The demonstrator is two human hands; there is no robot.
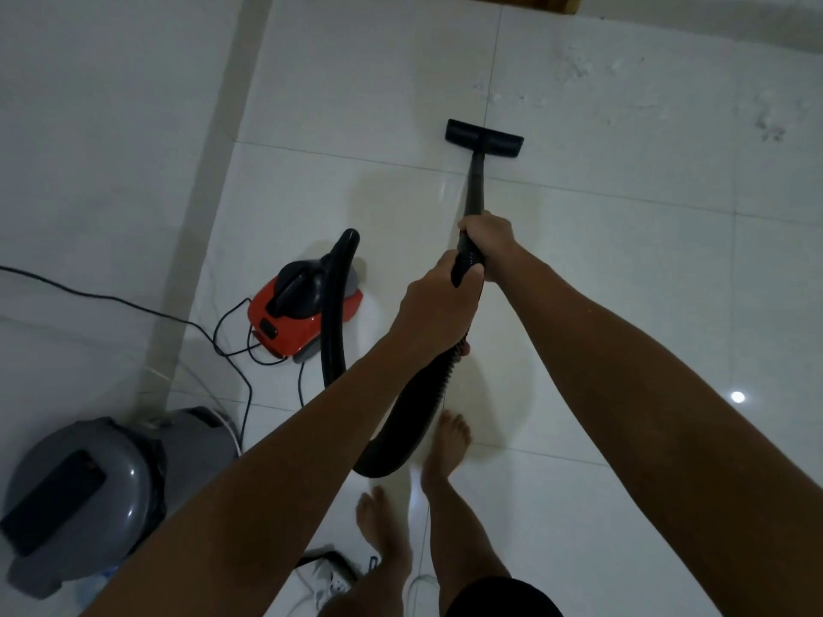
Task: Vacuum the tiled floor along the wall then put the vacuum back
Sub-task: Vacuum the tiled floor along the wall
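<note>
A red and black canister vacuum sits on the white tiled floor beside the wall on the left. Its black ribbed hose loops from the canister down past my feet and up to my hands. My right hand grips the black wand at its upper end. Just below it, my left hand grips the hose cuff. The flat black floor nozzle rests on the tiles ahead of me. White dust and crumbs lie scattered beyond the nozzle.
A grey lidded bin stands by the wall at lower left. The vacuum's black power cord trails along the wall. A white power strip lies near my bare feet. A wooden edge shows at the top.
</note>
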